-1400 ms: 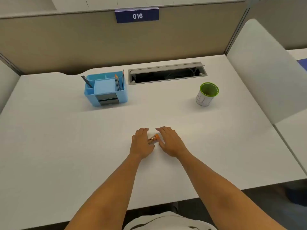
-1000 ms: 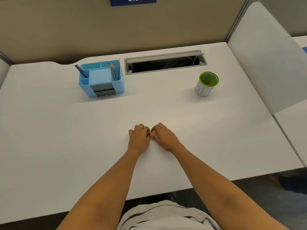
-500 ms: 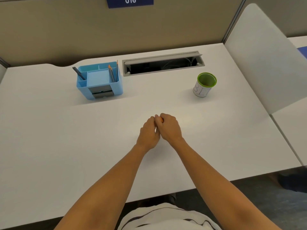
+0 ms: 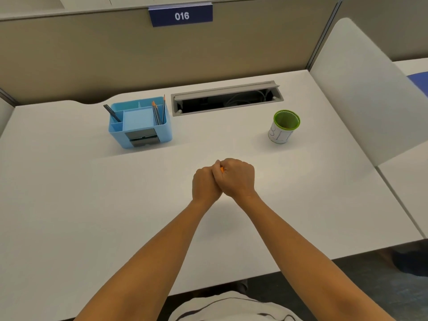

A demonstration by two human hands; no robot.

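The left hand [image 4: 205,184] and the right hand [image 4: 236,177] are pressed together over the middle of the white worktop [image 4: 69,193]. Both are curled like fists. Their fingers are closed tight around a small orange object [image 4: 221,169]. Only a little orange spot of it shows in the gap between the 2 hands, so its shape cannot be told now.

1.4 s ago the hands were lying low on the worktop with fingers almost straight. The orange object was then on the surface between them, and more of it was visible. 1.0 s ago the fingers began to curl around it. Now the hands have closed fully, they touch each other along the knuckles, and the object is inside the grip.

The other things have not moved. The blue organizer [image 4: 140,122] with pencils [image 4: 157,112] and a dark pen [image 4: 112,113] stands at the back left. The green-rimmed cup [image 4: 283,126] stands at the back right, well apart from the hands. The open cable slot [image 4: 227,98] lies between these 2. The sign 016 [image 4: 181,16] is again fully in view.
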